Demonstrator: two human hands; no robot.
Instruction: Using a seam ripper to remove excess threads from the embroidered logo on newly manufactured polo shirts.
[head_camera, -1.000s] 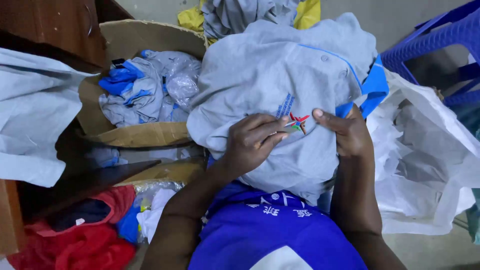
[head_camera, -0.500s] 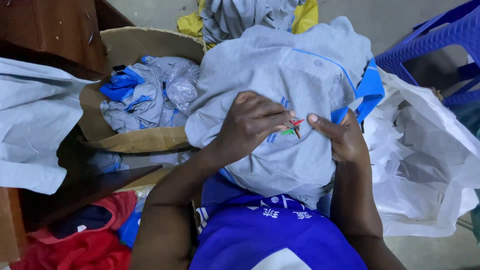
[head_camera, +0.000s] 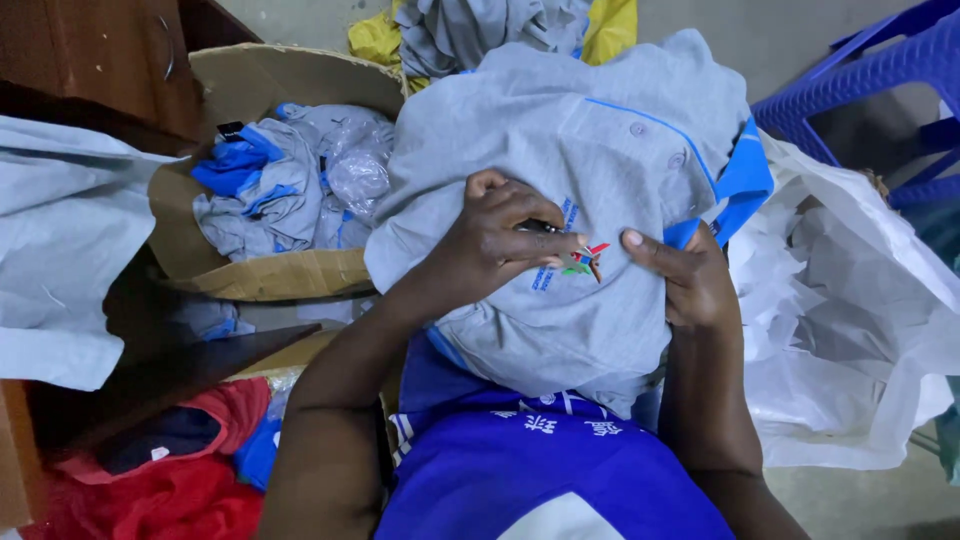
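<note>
A grey polo shirt (head_camera: 590, 140) with blue trim lies bunched over my lap. It carries a small embroidered emblem (head_camera: 582, 260) in red, green and blue. My left hand (head_camera: 490, 245) rests on the shirt with its fingers curled around a small dark tool (head_camera: 543, 228). The tool's thin tip touches the emblem. My right hand (head_camera: 692, 285) grips the cloth just right of the emblem, with the thumb pressed flat on top and the fingers tucked under the fabric.
A cardboard box (head_camera: 270, 275) at the left holds more grey and blue shirts, some in clear plastic. A white plastic sack (head_camera: 850, 330) lies at the right, with a blue plastic stool (head_camera: 870, 90) behind it. Red cloth (head_camera: 170, 490) sits at the lower left and a dark wooden cabinet (head_camera: 90, 50) at the upper left.
My left hand has slid right and up over the shirt, so it now partly covers the emblem. My right thumb has shifted slightly lower beside it.
</note>
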